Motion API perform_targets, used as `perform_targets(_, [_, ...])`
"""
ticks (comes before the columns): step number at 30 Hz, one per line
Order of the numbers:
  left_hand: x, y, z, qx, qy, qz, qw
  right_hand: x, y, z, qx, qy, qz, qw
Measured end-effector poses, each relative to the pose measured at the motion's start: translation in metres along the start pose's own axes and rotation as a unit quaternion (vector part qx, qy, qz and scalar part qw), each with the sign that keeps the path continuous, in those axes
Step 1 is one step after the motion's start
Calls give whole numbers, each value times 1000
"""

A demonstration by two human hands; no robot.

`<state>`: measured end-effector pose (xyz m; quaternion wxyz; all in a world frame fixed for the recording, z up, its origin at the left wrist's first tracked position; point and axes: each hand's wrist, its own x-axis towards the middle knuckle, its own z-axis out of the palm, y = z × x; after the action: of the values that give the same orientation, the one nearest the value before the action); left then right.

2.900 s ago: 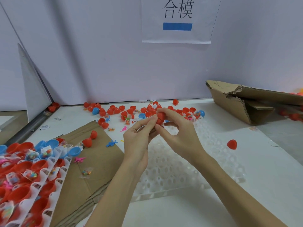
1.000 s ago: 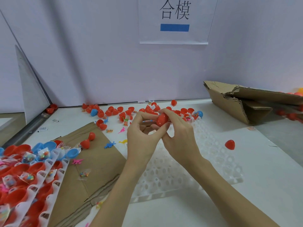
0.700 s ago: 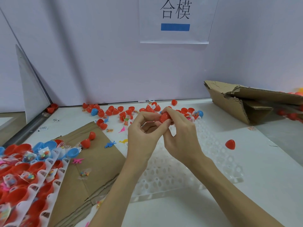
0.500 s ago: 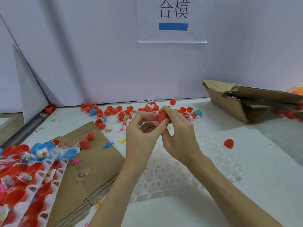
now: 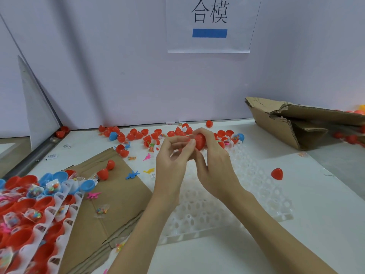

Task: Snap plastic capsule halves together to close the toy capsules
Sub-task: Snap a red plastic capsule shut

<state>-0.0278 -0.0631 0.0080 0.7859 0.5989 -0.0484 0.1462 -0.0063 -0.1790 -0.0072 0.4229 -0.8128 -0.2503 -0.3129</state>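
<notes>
I hold the red egg-shaped plastic capsule (image 5: 199,142) pinched between both hands, left hand (image 5: 172,165) and right hand (image 5: 212,167), above the white counter (image 5: 296,244), apparently to squeeze its halves shut.

Since the earliest picture the red capsule (image 5: 199,142) has turned from a seam-showing ball pinched between both hands into a smooth egg held mainly in the right hand (image 5: 212,165), while the left hand (image 5: 171,165) now only touches its side with fingertips.
</notes>
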Motion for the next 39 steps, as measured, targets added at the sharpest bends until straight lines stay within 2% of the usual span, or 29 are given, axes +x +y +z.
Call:
perform_targets(3, [0,3,-1,-35,-45,-56,997,0,4,-1,11,-20,9,1000])
perform_targets(8, [-1,3,1,-18,-33,-29,999,1,6,0,-13,1,-5,1000])
perform_targets(18, [3,0,-4,44,-22,-15,999,2,8,-1,-33,-12,-32,999])
perform_targets(22, [4,1,-5,-82,-60,-113,988,3,5,-3,2,9,-23,1000])
perform_targets(24, [5,1,-6,-104,-71,-137,983,3,4,-4,6,28,-31,999])
perform_targets(28, [5,-1,-5,-73,-67,-130,987,3,1,-1,20,27,-19,999])
perform_targets(34, [4,-2,-3,-38,-28,-76,996,2,7,-3,-31,14,11,999])
perform_targets(39, [3,0,-5,-44,-26,-96,994,0,7,-3,-49,5,-2,999])
